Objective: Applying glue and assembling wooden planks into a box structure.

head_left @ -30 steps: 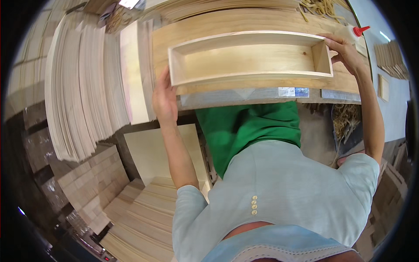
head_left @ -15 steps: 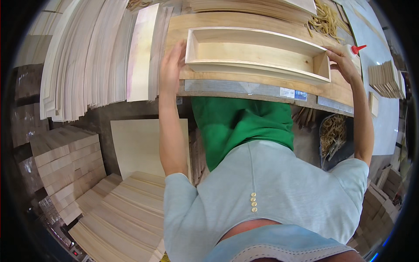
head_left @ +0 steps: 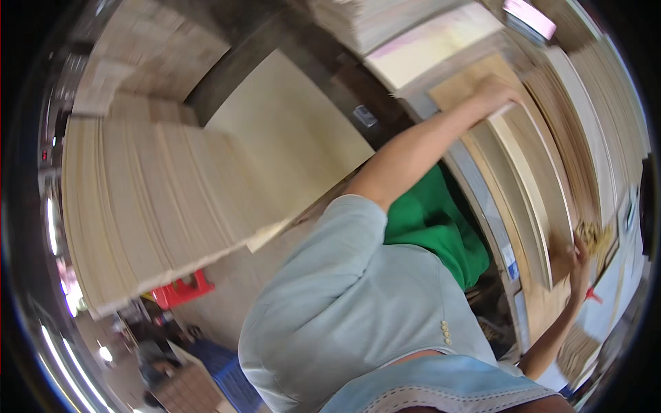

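A long, shallow, open-topped wooden box [head_left: 531,199] of pale wood is between my hands over the workbench. My left hand [head_left: 494,95] grips one end of it, fingers bent over the end wall and partly blurred. At the opposite end, my right hand [head_left: 580,260] holds the box by its end wall, some fingers hidden. Beneath the box lies a light wooden board [head_left: 544,313]. Just beyond my right wrist shows the red tip [head_left: 593,295] of a glue bottle.
Stacked thin boards [head_left: 561,117] stand behind the box. A large pile of wood strips [head_left: 151,199] and a pale panel [head_left: 289,117] are left of me. A red stool [head_left: 182,289] and blue crate [head_left: 237,378] sit farther back. Wood shavings [head_left: 593,237] lie near my right hand.
The view has swung strongly to the left, so the bench now appears at the right. Both hands stay at the box's ends; my left hand has closed over its end.
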Tool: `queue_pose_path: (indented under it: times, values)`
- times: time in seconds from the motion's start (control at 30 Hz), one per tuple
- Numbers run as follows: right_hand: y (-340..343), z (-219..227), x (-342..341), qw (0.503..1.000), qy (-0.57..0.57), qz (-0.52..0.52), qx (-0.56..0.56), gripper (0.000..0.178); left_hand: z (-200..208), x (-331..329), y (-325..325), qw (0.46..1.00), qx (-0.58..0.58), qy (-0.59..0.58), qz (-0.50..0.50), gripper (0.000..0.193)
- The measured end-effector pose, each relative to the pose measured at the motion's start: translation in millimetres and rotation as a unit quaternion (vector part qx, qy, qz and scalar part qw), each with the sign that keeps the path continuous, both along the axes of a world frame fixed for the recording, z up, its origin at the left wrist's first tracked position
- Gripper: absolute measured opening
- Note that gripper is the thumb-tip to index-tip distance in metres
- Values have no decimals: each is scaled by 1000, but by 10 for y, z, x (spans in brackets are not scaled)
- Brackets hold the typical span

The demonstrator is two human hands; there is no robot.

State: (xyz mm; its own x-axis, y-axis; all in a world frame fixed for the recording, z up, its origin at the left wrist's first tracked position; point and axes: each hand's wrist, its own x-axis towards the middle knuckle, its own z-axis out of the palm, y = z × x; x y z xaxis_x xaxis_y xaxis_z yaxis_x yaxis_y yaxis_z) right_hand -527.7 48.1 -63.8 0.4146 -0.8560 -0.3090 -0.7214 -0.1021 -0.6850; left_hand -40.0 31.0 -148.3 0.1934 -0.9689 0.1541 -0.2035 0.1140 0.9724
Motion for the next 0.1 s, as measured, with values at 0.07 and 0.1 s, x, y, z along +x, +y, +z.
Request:
queue_pose_path:
  times: [0.07,0.1]
  values:
    - [-114,26,291,995,25,23,90,46,123,60,170,999,-12,-44,30,27]
    - [-216,35,418,995,29,43,89,46,201,75,310,998,10,34,45,31]
